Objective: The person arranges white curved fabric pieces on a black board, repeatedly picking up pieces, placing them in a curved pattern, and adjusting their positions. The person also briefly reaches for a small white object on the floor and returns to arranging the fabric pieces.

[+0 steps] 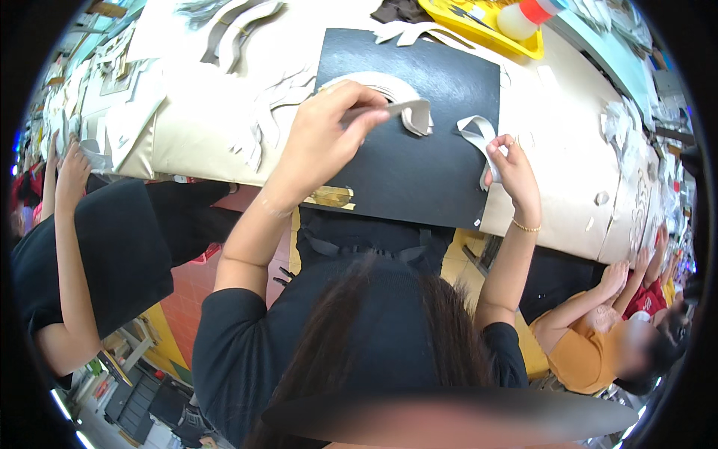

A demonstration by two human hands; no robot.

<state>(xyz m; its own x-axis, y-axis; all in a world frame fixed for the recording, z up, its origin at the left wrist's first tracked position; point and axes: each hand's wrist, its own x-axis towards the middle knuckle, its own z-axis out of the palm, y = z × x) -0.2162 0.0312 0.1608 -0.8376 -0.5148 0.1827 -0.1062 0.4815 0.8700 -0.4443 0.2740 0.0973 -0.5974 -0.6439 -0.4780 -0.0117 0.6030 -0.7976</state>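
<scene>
A black mat (419,165) lies on the beige worktable (202,135) in front of me. My left hand (325,135) is raised over its left part and pinches a grey curved leather piece (407,111) between thumb and fingers. A curved stack of pale pieces (374,81) rests on the mat just behind that hand. My right hand (512,168) is at the mat's right edge and grips a light grey strip (479,135) that loops upward from the fingers.
A yellow tray (486,30) with a white and red bottle (523,15) stands at the far edge. Pale cut pieces (247,30) are scattered over the table. One person sits at my left (75,247), another in an orange top at my right (591,344).
</scene>
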